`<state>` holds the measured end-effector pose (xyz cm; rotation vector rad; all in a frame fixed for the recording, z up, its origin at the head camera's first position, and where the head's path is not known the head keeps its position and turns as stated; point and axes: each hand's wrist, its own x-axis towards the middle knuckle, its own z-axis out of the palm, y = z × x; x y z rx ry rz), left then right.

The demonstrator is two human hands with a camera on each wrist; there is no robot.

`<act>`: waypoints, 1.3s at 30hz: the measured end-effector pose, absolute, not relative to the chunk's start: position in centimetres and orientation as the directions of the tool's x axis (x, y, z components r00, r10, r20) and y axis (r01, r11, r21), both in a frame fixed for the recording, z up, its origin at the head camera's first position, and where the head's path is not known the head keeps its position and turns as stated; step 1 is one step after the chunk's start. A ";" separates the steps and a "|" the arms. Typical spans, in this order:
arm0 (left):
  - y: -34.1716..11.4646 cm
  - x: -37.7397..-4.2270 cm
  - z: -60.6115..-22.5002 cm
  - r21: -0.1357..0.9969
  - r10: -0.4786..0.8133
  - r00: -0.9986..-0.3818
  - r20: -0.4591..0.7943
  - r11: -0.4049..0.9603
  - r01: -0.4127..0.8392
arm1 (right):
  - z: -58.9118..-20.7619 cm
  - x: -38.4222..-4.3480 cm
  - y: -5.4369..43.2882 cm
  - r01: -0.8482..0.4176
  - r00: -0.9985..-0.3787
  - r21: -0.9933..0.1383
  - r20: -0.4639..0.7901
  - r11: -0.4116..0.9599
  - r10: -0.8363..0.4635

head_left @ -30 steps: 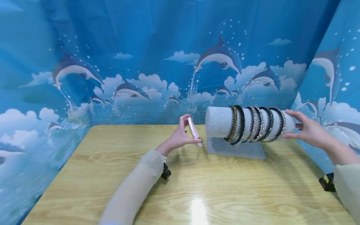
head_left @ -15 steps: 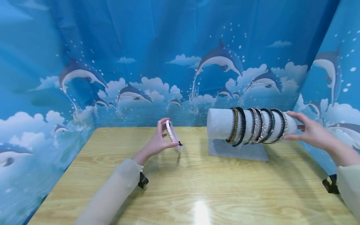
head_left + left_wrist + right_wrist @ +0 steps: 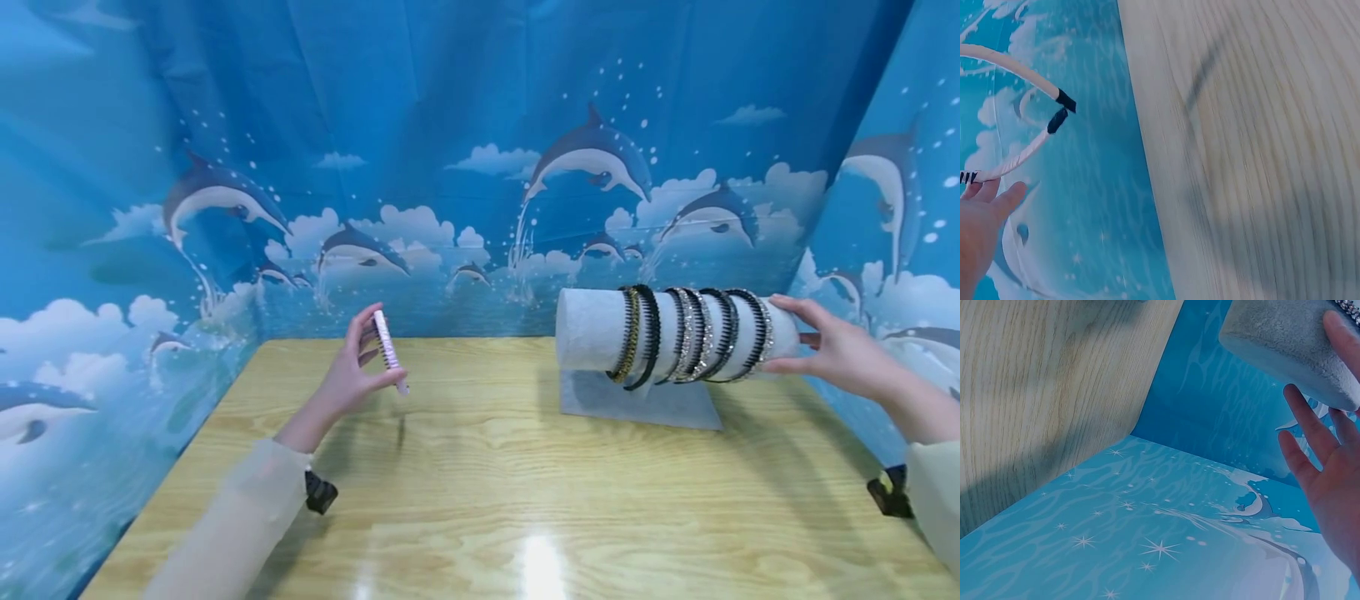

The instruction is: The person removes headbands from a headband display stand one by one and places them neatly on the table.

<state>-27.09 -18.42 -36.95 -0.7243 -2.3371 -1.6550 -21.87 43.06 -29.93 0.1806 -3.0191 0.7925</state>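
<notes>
My left hand (image 3: 347, 375) pinches a pale pink toothed headband (image 3: 388, 350) between thumb and fingers, above the back left of the table. In the left wrist view the headband's two black-tipped ends (image 3: 1066, 102) come close together. Over on the right, my right hand (image 3: 847, 354) holds the end of a grey plush headband stand (image 3: 596, 329), with finger and thumb against the roll. Several headbands circle that roll: a gold one (image 3: 627, 333), a plain black one (image 3: 649, 337), and silver sparkly ones (image 3: 703, 333) among darker ones. The right wrist view shows the roll's plush end (image 3: 1285, 337) and some spread fingers.
The stand's flat grey base (image 3: 637, 404) rests on the wood-grain table (image 3: 480, 467). A blue curtain (image 3: 450, 108) printed with dolphins rises behind the table's back edge and along the sides. A black wrist camera (image 3: 321, 492) sits at my left cuff.
My left hand has carried the pink headband leftward, away from the stand, and turned it a little. The right hand keeps its place at the roll's end.
</notes>
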 end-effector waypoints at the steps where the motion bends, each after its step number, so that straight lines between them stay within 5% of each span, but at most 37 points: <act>1: -18.8 -27.0 -36.9 0.834 0.275 -0.870 0.410 0.274 0.479 | -29.9 -21.9 43.1 -0.115 -0.993 -0.490 0.043 0.864 -0.108; 24: -25.5 -26.8 -37.9 0.779 0.183 -0.964 0.194 0.569 0.265 | -29.8 -21.8 42.9 -0.091 -0.996 -0.485 0.025 0.870 -0.090; 39: -27.2 -27.8 -40.4 0.607 0.347 -0.929 0.130 0.713 0.351 | -29.6 -21.8 42.8 -0.079 -0.997 -0.481 0.016 0.873 -0.081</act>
